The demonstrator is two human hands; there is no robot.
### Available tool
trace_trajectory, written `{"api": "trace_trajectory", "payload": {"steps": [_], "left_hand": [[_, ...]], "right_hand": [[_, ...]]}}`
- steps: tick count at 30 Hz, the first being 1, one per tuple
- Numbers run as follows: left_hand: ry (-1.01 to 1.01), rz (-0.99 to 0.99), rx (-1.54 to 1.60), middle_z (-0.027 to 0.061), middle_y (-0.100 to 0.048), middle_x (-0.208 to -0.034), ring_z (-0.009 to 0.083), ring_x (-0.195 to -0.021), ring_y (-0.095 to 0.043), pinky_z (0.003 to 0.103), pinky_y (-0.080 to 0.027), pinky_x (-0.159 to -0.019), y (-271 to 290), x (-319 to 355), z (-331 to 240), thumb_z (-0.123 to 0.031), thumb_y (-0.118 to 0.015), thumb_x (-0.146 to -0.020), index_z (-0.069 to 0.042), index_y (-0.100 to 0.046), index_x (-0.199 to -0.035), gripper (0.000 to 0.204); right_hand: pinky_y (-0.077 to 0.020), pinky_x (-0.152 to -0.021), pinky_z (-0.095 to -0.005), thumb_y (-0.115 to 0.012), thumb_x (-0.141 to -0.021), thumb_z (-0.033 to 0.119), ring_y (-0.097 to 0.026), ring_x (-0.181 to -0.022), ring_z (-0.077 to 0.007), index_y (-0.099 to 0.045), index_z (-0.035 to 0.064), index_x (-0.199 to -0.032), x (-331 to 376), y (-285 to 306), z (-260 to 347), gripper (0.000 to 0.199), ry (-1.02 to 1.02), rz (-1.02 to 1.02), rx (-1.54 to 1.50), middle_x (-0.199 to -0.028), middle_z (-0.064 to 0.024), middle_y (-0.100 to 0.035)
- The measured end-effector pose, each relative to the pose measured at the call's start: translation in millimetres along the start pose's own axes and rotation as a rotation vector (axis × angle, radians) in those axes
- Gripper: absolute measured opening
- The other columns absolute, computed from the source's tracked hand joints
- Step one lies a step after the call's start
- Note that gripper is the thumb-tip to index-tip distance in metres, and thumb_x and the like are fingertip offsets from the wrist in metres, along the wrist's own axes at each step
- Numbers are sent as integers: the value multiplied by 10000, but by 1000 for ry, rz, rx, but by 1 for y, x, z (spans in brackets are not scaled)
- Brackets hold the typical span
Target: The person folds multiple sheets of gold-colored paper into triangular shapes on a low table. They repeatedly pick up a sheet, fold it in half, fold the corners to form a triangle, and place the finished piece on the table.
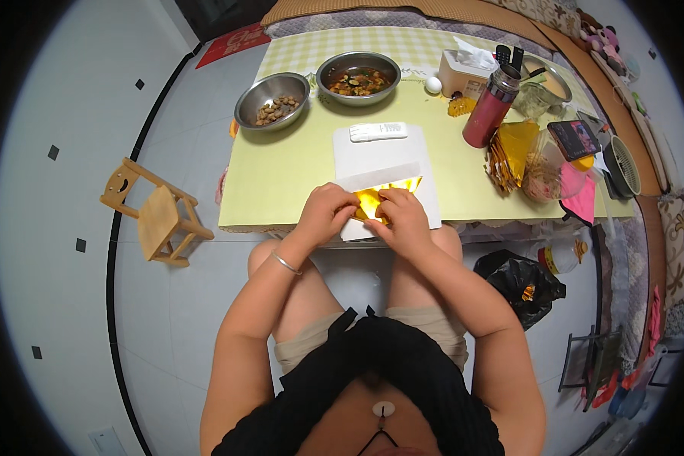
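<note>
A sheet of shiny gold foil paper (pixel 369 202) with a pale strip along its far side lies on a white board (pixel 424 163) at the table's near edge. My left hand (pixel 330 213) pinches the sheet's left end with bent fingers. From the right, my right hand (pixel 403 219) presses curled fingers and thumb onto the sheet's near part. The sheet looks partly folded between the hands; what lies under the fingertips is hidden. Behind it on the board rests a flat white oblong object (pixel 378 132).
Two steel bowls stand far left, one with nuts or shells (pixel 272 77), one with food in broth (pixel 358 58). A red flask (pixel 491 106), folded gold papers (pixel 514 152), a phone (pixel 574 140) and a tissue box (pixel 463 74) crowd the right. A small wooden chair (pixel 159 216) stands left.
</note>
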State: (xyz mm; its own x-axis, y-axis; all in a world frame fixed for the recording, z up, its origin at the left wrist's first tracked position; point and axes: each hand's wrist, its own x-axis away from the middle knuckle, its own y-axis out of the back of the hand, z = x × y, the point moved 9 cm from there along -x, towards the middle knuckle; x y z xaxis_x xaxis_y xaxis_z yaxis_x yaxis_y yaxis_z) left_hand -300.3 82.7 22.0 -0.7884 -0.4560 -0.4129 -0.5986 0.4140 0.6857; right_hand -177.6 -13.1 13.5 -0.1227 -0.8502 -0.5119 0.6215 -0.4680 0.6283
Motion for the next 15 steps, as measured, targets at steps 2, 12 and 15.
{"api": "trace_trajectory", "payload": {"steps": [2,12,15], "left_hand": [[164,-42,112,93,-656,-886,234,-830,-634,347,-523,-779,-1,-2,16,-55,-723,-839,-35,-697,-1108,271],[225,-204,-6,59,-634,-827,218,-823,-588,342,-498,-780,5,-1,34,-48,-751,-801,-23,-668,-1190,398],[195,-218,-51,63,-633,-806,241,-808,-575,361,-491,-769,4,-1,32,-43,-754,-784,-18,-675,-1162,387]], "right_hand": [[-450,-968,-476,-763,-767,144,-598,-1104,-341,-655,45,-766,0,-1,3,146,-32,-90,70,-1189,-153,-676],[-427,-976,-472,-732,-754,98,-599,-1089,-338,-629,30,-763,1,-2,-2,123,-97,-194,102,-1161,-136,-683],[-429,-968,-474,-731,-758,96,-596,-1081,-338,-624,27,-794,0,-2,-1,133,-88,-189,109,-1158,-135,-675]]}}
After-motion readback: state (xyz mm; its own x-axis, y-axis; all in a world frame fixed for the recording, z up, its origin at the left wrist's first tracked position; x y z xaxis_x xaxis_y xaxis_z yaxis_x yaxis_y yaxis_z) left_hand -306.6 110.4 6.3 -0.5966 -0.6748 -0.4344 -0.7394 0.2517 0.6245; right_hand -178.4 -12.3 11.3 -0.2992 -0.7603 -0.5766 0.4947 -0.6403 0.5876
